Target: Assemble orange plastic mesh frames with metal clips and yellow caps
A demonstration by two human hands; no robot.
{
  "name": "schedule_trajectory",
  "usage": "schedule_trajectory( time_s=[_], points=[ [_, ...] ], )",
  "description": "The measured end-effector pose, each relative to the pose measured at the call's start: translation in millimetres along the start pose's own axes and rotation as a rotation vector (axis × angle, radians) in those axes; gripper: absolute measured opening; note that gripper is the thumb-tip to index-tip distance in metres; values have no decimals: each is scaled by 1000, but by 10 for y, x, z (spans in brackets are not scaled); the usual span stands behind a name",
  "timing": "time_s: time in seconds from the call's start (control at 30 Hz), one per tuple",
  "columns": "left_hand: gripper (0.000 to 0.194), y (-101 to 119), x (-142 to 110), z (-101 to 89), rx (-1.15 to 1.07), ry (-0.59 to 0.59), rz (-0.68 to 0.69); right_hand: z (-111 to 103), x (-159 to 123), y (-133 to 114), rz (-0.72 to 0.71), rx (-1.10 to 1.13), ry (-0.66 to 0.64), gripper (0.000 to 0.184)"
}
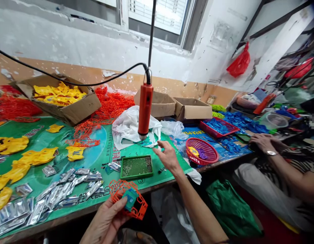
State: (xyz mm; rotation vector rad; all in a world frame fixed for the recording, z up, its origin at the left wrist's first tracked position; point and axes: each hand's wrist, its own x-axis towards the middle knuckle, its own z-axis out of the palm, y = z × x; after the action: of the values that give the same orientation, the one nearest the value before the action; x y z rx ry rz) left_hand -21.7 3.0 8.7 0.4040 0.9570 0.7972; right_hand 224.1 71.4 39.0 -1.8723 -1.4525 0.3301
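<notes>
My left hand (110, 215), at the table's front edge, grips an orange plastic frame (140, 211) with openwork sides. A small teal piece (131, 199) sits on the frame under my thumb. My right hand (168, 157) is over the green mat with thumb and forefinger apart. It is just right of and below the tip of a hanging orange electric screwdriver (145, 110), not touching it. A pale spot shows between those fingertips; what it is I cannot make out. Between my hands lies a green perforated tray (123, 167) holding tiny dark parts.
Silvery packets (54, 193) and yellow pieces (39, 156) cover the left. Behind are a carton of yellow pieces (81, 117), an orange frame heap (108, 103), a white bag (125, 123) and a pink basket (215, 149). A co-worker's hands (263, 142) are at right.
</notes>
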Motion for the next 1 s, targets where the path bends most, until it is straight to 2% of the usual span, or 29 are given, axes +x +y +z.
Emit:
schedule_trajectory(
  time_s=[0.1, 0.2, 0.3, 0.4, 0.57, 0.67, 0.73, 0.87, 1.0],
  points=[
    [26, -43, -33, 10, -10, -6, 21, -169, -130, 479, 158, -208, -9, 26],
    [23, -97, -79, -7, -10, -63, 54, -204, -224, 781, 278, -345, -40, 29],
    [25, -127, -151, -47, 0, -98, 99, -156, -229, 878, 339, -397, -83, 31],
    [28, -135, -245, -105, -3, -114, 149, -145, -179, 863, 373, -381, -117, 31],
    [32, -149, -421, -177, -32, -184, 240, -255, -226, 741, 360, -267, -73, 31],
    [34, -147, -513, -170, -57, -199, 279, -275, -439, 563, 268, -145, 0, 30],
    [31, -133, -554, -154, -62, -202, 295, -249, -660, 378, 171, -32, 4, 27],
    [27, -95, -584, -137, -69, -203, 329, -197, -1128, -61, -22, 206, -156, 17],
    [28, -108, -593, -147, -15, -187, 385, -204, -1359, -376, -85, 318, -362, 10]
  ],
)
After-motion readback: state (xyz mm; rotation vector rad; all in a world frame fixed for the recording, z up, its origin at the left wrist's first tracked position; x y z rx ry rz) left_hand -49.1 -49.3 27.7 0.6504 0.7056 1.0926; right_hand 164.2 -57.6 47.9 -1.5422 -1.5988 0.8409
